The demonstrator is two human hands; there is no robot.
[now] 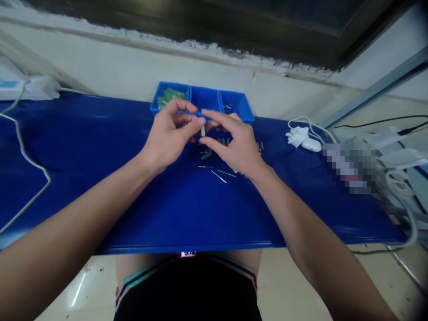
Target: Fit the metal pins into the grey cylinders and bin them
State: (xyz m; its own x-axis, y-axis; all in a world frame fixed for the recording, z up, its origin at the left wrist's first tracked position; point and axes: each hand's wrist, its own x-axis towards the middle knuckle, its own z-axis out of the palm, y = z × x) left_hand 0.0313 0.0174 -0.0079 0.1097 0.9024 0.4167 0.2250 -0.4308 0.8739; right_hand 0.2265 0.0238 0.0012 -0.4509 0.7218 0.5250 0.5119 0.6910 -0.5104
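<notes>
My left hand (169, 136) and my right hand (236, 143) meet above the table in front of the blue bins. A small pale strip-like piece (203, 130) is pinched between their fingertips. Something blue shows at its upper end, but I cannot tell whether it belongs to the piece. Both hands are closed, with fingers bent around it. Below and behind my right hand lie several short grey cylinders (206, 155), partly hidden by its fingers. Closer to me are thin metal pins that look like rivets (219, 176), and one yellowish pin (205, 166).
Three joined blue bins (250, 109) stand against the wall; the left one holds green packets (171, 95), the right one a few metal pins. A white cable (45, 171) crosses the table's left side. Crumpled tissue (297, 136), a white case (311, 144) and cords lie right.
</notes>
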